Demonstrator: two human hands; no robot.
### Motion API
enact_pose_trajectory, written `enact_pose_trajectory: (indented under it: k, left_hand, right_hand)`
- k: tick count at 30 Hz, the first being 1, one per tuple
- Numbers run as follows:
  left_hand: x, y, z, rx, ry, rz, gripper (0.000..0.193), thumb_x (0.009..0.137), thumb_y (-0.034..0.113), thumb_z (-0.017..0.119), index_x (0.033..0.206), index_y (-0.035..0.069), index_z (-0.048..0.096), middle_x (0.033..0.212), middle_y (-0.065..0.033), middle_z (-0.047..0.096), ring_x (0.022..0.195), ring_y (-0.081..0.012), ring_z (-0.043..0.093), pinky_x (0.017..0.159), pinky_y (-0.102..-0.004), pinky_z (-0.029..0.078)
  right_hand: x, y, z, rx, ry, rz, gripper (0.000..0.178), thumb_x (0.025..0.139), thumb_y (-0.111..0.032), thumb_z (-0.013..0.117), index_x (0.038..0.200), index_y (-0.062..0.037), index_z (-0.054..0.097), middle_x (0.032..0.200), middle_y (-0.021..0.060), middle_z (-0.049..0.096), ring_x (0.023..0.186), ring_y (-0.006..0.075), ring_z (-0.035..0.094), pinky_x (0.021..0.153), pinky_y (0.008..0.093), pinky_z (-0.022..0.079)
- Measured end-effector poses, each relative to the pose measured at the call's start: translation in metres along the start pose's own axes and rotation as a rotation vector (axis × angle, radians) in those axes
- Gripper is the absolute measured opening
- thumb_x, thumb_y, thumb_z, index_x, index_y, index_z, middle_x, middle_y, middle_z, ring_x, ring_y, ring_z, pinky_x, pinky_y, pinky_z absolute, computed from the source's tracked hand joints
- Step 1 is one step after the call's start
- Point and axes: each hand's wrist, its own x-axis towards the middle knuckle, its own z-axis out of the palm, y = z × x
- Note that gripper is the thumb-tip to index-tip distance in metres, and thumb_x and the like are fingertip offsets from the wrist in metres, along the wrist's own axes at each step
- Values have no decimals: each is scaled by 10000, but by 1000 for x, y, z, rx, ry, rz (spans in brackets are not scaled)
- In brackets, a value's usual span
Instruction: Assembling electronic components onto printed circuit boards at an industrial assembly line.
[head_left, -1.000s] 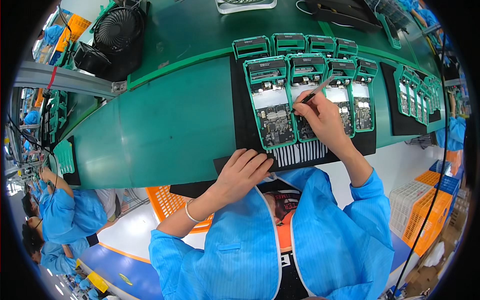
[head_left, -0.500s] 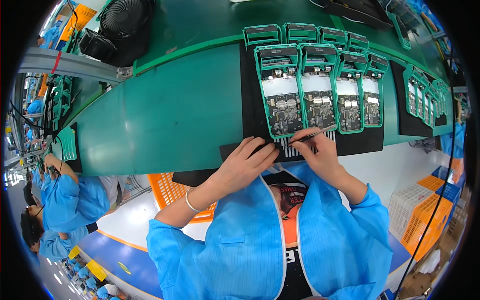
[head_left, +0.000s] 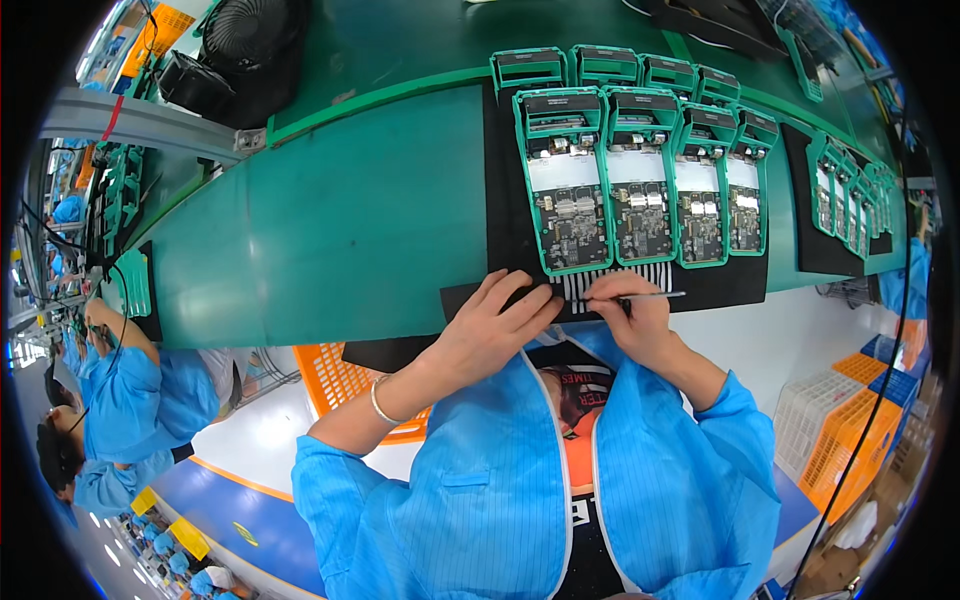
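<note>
Four green plastic housings (head_left: 578,269) are lined up side by side on a black mat (head_left: 730,283), and in each a dark circuit board (head_left: 573,230) is seated below a white rectangular panel (head_left: 563,174). Behind them, four smaller green frames (head_left: 528,50) are set in a second row. By the person's left forearm, an orange perforated plastic crate (head_left: 309,378) is partly covered; its contents cannot be made out.

A slim, pen-like tool with a grey shaft (head_left: 660,296) is pinched between the thumb and fingers of the right hand (head_left: 640,312), just above the white-striped strip (head_left: 655,275) at the mat's near edge. The left hand (head_left: 500,318) is laid palm down beside it, fingers slightly spread; whether anything is pressed beneath cannot be told.

The tool's long axis is held nearly level, left to right. Its grey end is pointed rightward; its working tip is hidden by the fingers.
</note>
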Motion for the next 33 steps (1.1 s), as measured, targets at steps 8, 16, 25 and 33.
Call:
enact_pose_trajectory:
  k: [8, 16, 25, 33]
  left_hand:
    - [-1, -1, 1, 14, -6, 20, 399, 779, 127, 577, 1170, 52, 581, 1168, -83, 512, 1127, -269, 475, 990, -481, 431]
    - [1, -2, 3, 22, 7, 34, 447, 753, 121, 590, 1200, 112, 600, 1190, -73, 524, 1123, -282, 486, 990, -473, 444]
    - [-1, -4, 3, 33, -3, 36, 450, 748, 190, 709, 1179, 92, 621, 1165, -66, 556, 1072, -292, 512, 933, -474, 477]
    - [5, 0, 4, -9, 55, 148, 453, 690, 90, 584, 1134, 13, 625, 1155, -114, 570, 1067, -305, 533, 864, -405, 518]
  right_hand:
    - [-2, -3, -2, 360, 108, 259, 92, 907, 64, 558, 975, 22, 510, 957, 136, 626, 825, 145, 628, 723, 252, 528]
    - [12, -9, -13, 336, 168, 237, 114, 927, 44, 538, 1022, 30, 477, 966, 142, 616, 838, 144, 626, 753, 257, 528]
    - [58, 9, -95, 169, 335, 388, 110, 945, -93, 580, 991, -3, 535, 885, 67, 643, 787, 106, 627, 727, 229, 499]
    - [70, 13, -112, 52, 196, 467, 112, 957, -125, 564, 1006, -27, 538, 858, 31, 625, 760, 83, 621, 699, 227, 515]
